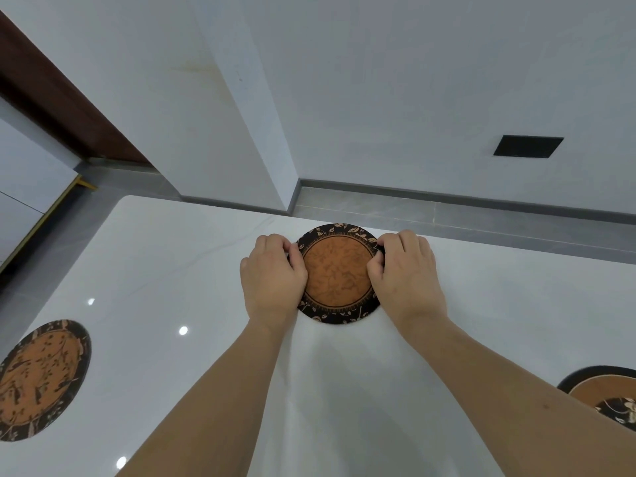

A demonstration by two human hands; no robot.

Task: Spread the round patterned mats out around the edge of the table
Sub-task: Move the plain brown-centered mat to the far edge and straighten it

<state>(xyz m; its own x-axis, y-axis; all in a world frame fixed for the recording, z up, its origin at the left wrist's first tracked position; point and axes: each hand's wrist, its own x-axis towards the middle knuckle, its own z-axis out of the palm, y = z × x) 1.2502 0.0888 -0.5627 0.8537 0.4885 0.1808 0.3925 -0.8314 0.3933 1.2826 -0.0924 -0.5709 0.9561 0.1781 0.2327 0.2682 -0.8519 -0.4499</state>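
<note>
Three round mats are showing: one (339, 273) at centre frame, one (39, 378) at the lower left edge, one (605, 394) cut off at the lower right edge. Two hands are showing, left (272, 280) and right (407, 277). One table (172, 256) is lying under them all.

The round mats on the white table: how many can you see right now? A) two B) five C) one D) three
D: one mat sits at the far edge between the left hand and right hand, another mat lies at the left side, and a third mat peeks in at the right.
</note>
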